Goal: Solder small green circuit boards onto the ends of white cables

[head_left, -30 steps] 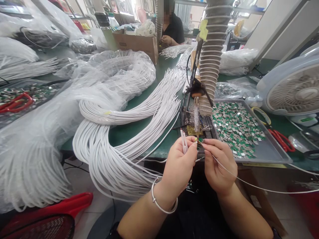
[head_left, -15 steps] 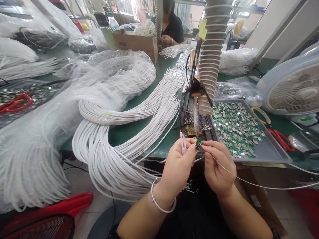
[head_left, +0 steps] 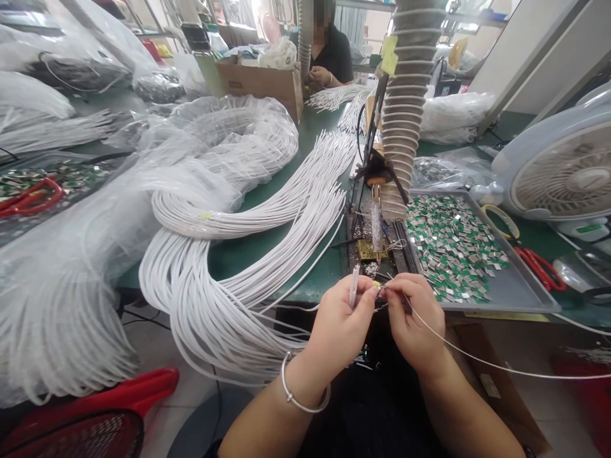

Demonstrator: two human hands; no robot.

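My left hand is closed around white cables, whose cut ends stick up above the fist. Its thumb and forefinger meet at a small piece, mostly hidden, with a yellow spot. My right hand is pinched closed beside it, its fingertips at the same piece. A thin silvery wire, which looks like solder wire, runs through my right hand and off to the right edge. Just above both hands, a soldering iron is held tip-down in a stand, apart from the fingers.
Long bundles of white cable lie to the left. A grey tray of small green circuit boards stands at right, near red-handled scissors and a fan. A ducting hose hangs behind the iron. Someone sits across the table.
Both hands have moved down a little, away from the iron's tip. The green board seen between the fingertips is now mostly hidden, and the cable ends have turned closer together.
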